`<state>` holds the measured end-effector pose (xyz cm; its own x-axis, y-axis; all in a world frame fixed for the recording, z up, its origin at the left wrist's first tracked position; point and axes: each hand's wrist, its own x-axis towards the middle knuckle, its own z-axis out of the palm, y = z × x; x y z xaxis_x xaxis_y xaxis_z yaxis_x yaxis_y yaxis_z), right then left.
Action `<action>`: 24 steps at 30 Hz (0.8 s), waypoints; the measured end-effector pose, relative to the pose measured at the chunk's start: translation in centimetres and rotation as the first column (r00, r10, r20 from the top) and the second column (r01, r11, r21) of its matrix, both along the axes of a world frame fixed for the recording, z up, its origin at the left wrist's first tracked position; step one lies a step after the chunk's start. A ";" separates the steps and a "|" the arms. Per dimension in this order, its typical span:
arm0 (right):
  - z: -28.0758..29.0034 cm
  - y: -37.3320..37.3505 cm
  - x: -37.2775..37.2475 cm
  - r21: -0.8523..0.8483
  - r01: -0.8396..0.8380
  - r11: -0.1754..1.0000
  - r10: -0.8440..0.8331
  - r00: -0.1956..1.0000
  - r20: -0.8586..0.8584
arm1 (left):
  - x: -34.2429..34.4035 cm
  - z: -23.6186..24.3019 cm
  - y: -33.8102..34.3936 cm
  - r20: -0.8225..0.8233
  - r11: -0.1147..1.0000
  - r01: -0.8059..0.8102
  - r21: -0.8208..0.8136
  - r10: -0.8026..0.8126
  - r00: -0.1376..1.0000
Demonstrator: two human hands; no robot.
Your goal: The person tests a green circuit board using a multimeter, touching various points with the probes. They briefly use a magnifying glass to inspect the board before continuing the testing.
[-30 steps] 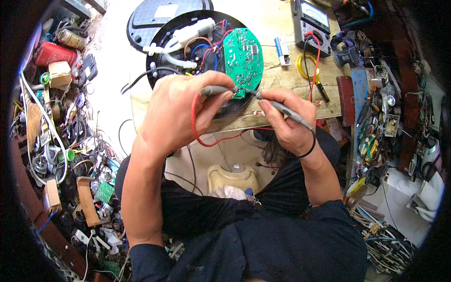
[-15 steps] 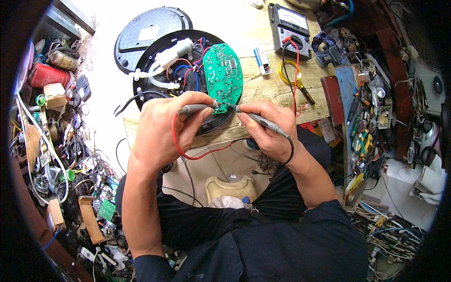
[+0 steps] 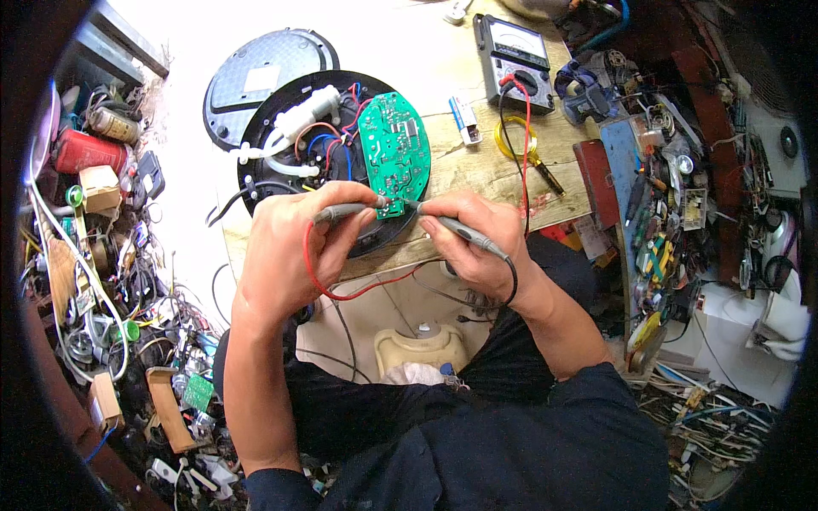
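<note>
Shifted down in view: one board [image 3: 394, 152] | left fingers [image 3: 351, 194] grip one probe [image 3: 336, 213] | right fingers [image 3: 452, 206] grip another probe [image 3: 474, 235]

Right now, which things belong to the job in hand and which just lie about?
In the job: red-leaded probe, left hand; black-leaded probe, right hand; green circuit board; black round housing; meter.
Apparently lying about: yellow magnifier; small white-and-blue box; red container; cardboard box.

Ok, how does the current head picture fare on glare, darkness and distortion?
Head view: glare whitens the far part of the wooden table; the dark shirt shows little detail; corners fall black; outskirts bend fisheye-style; the green circuit board reads fairly clearly; red-lead probe and black-lead probe tips are too small to judge contact.
</note>
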<state>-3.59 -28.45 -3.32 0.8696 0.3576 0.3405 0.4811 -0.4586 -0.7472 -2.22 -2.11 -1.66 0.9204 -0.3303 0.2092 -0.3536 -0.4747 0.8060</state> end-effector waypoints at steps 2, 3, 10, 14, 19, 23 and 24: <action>-0.1 0.0 0.0 0.010 0.007 1.000 -0.007 1.000 0.005 | 0.0 0.1 -0.1 0.005 1.000 0.003 -0.006 -0.003 1.000; -0.2 0.0 0.0 0.030 0.009 1.000 -0.010 1.000 0.014 | 0.1 0.1 -0.2 0.012 1.000 0.007 0.001 -0.007 1.000; -0.3 0.1 0.1 -0.006 0.000 1.000 0.000 0.999 0.042 | 0.1 0.4 0.4 -0.134 0.998 0.015 0.065 -0.006 0.991; -0.2 0.1 0.1 -0.053 -0.032 0.998 0.037 0.994 0.101 | 0.1 0.5 0.3 -0.142 1.000 0.006 -0.002 -0.006 0.990; 0.1 0.3 0.0 -0.070 -0.048 0.996 0.056 0.992 0.111 | 0.2 0.6 0.5 -0.174 0.997 -0.003 0.082 0.017 0.985; 0.2 0.3 0.1 -0.086 -0.053 0.995 0.063 0.991 0.122 | 0.4 0.5 0.5 -0.164 0.999 0.005 0.054 0.004 0.986; 0.2 0.2 0.2 -0.088 -0.051 0.995 0.063 0.988 0.143 | 0.5 0.7 0.4 -0.162 0.999 0.004 0.051 0.004 0.987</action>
